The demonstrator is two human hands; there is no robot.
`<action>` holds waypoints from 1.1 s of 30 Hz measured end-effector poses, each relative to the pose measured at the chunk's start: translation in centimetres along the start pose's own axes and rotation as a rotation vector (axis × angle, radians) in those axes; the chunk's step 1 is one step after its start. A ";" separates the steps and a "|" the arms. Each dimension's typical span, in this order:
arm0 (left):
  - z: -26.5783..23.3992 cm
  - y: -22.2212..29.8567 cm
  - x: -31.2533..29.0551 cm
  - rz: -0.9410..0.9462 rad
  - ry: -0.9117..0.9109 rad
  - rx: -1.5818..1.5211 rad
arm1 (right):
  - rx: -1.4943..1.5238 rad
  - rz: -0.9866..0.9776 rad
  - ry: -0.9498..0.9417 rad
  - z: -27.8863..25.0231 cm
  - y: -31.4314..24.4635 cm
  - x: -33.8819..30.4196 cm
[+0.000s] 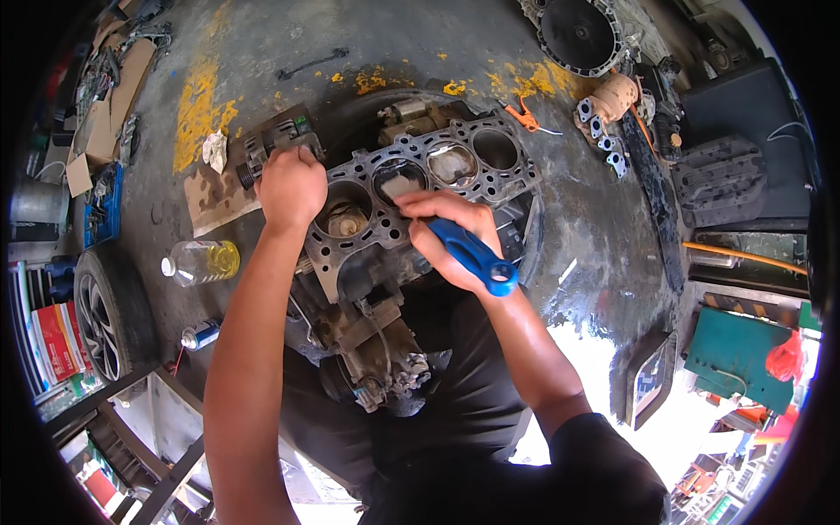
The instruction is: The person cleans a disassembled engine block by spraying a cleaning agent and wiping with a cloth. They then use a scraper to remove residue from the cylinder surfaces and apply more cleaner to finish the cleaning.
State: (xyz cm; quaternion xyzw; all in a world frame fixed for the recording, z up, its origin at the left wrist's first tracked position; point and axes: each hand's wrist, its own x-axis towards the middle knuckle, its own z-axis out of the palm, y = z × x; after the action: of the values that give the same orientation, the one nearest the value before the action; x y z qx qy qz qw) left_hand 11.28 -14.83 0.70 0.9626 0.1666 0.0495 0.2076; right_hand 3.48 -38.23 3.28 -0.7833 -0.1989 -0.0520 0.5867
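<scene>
A grey metal engine block (394, 232) lies in front of me, its deck facing up with a row of round cylinder bores. My right hand (451, 232) grips the blue handle (472, 254) of a scraper, whose pale flat blade (401, 185) is over the second bore from the left. Some of the blade's edge is hard to make out. At the block's left end, my left hand (293, 185) is closed like a fist, next to an alternator-like part (282, 138). What its fingers hold, if anything, is hidden. Light-coloured piston crowns (452, 164) show in some bores.
On the left are a bottle of yellow liquid (201, 262), a spray can (201, 334) and a wheel (105, 311). Stained cardboard (206, 197) lies by the block. An orange air blow gun (525, 115), a manifold (608, 101) and a round housing (577, 39) are at the right.
</scene>
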 end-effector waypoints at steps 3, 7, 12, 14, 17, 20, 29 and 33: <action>0.0 -0.1 0.3 -0.007 0.004 0.009 | 0.022 -0.032 0.010 0.4 0.5 1.3; -0.1 0.0 0.7 -0.018 -0.015 0.039 | 0.027 0.017 -0.001 0.0 0.0 0.8; 0.1 -0.1 0.0 -0.002 0.028 -0.015 | -0.030 0.018 -0.033 -0.3 -0.3 0.6; -0.2 0.1 0.5 -0.006 -0.009 0.023 | 0.076 0.108 0.025 -0.1 0.1 1.0; 0.2 -0.3 0.2 0.002 0.006 0.004 | 0.030 0.025 0.019 0.4 0.2 0.5; 0.2 -0.4 0.2 0.012 0.020 -0.017 | -0.036 -0.013 0.025 0.8 -0.2 -0.1; -0.3 0.4 0.9 0.009 -0.009 0.031 | -0.047 -0.008 0.108 0.7 0.8 1.5; 0.4 -0.5 0.3 0.018 0.059 0.002 | -0.084 -0.033 -0.021 -0.4 -0.8 -0.3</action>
State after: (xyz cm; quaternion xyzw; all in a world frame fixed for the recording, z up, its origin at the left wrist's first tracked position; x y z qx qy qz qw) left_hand 11.48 -14.41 0.13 0.9624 0.1639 0.0797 0.2012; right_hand 2.95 -38.45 4.03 -0.8043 -0.2157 -0.0619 0.5502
